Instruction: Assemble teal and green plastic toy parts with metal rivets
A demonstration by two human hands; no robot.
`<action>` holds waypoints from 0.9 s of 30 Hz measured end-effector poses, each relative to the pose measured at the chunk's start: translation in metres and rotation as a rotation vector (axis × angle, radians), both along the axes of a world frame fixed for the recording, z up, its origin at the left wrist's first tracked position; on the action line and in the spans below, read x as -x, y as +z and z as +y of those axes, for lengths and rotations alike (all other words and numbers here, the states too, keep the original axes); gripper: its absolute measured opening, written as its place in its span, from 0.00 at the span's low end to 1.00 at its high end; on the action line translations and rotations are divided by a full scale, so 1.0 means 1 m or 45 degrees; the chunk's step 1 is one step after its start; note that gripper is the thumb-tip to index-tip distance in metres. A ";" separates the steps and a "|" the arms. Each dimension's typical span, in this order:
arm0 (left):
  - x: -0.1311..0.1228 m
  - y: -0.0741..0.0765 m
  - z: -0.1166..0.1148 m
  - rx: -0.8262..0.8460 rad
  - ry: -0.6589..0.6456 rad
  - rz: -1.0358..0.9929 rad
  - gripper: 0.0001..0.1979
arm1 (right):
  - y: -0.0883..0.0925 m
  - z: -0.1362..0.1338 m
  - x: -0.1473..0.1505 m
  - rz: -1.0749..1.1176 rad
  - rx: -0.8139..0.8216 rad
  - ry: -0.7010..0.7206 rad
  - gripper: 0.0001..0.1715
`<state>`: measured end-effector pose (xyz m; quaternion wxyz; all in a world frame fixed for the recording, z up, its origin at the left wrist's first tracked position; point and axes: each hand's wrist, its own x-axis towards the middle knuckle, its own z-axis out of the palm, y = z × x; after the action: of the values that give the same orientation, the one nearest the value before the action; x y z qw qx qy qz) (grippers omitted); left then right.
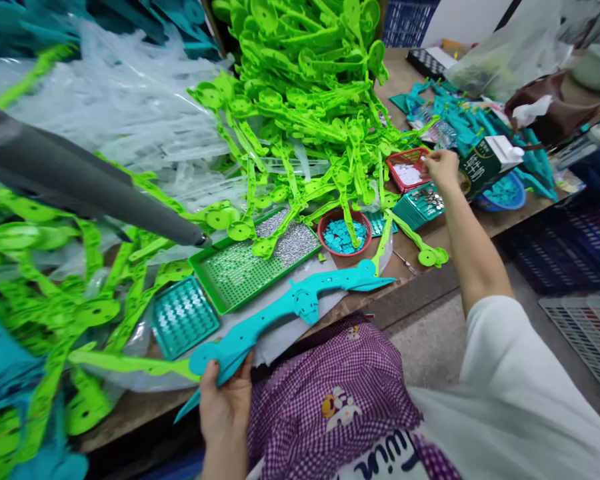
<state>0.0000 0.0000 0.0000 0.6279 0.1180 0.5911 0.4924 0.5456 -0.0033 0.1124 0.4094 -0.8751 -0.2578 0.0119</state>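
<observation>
Apron of purple-and-white checked cloth (pixel 300 393) is nearest. Just beside it, the left hand (pixel 226 403) is clamped on one end of a long, jointed turquoise plastic part (pixel 305 300), with the thumb on the upper side and the fingers passing behind. This part slants over the table edge, its other end pointing away to the right. By the held end there is a thin lime-green plastic strip (pixel 135 363).

Further in lies a shallow teal plastic tray (pixel 185 317), and next to it a long bright-green perforated tray (pixel 267 287), with many small silvery pieces (pixel 295 240) gathered at its right side. After it stands a round reddish-brown basket (pixel 322 237) of flat blue pieces (pixel 340 237).

Farther to the right, the right hand (pixel 443 169) is at the right edge of a small red plastic basket (pixel 395 177), which contains flat white pieces (pixel 407 175). Its fingers are bent, but whether the fingertips meet or pinch something, I cannot tell. Behind rises a high heap of lime-green plastic parts (pixel 305 87).
</observation>
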 end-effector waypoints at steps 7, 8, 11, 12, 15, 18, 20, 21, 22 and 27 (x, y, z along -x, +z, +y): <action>-0.002 -0.006 -0.002 -0.044 0.015 0.017 0.10 | -0.043 -0.068 0.209 0.297 -0.070 0.848 0.12; -0.001 -0.007 -0.003 -0.047 0.016 0.018 0.09 | -0.056 -0.072 0.230 0.380 -0.049 0.894 0.11; 0.001 -0.011 -0.004 -0.063 -0.020 0.015 0.08 | -0.078 -0.070 0.260 0.389 -0.025 0.846 0.09; 0.002 -0.012 -0.004 -0.072 -0.037 0.012 0.07 | -0.080 -0.067 0.261 0.361 -0.006 0.831 0.09; 0.003 -0.013 -0.005 -0.085 -0.038 0.000 0.07 | -0.077 -0.061 0.256 0.292 0.078 0.846 0.10; 0.002 -0.012 -0.005 -0.059 -0.003 -0.022 0.06 | -0.074 -0.059 0.256 0.242 0.135 0.877 0.12; 0.002 -0.012 -0.005 -0.053 -0.005 -0.038 0.07 | -0.074 -0.058 0.258 0.201 0.172 0.898 0.13; 0.002 -0.012 -0.005 -0.055 -0.009 -0.046 0.08 | -0.074 -0.057 0.258 0.178 0.200 0.908 0.13; 0.002 -0.013 -0.005 -0.058 -0.014 -0.051 0.09 | -0.074 -0.055 0.258 0.153 0.234 0.922 0.14; 0.006 -0.017 -0.004 -0.085 -0.059 -0.021 0.10 | -0.072 -0.045 0.254 0.018 0.474 1.066 0.15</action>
<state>-0.0060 -0.0044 -0.0172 0.6398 0.1485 0.5661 0.4980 0.2919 -0.0478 0.0402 0.2067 -0.7542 -0.5799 0.2284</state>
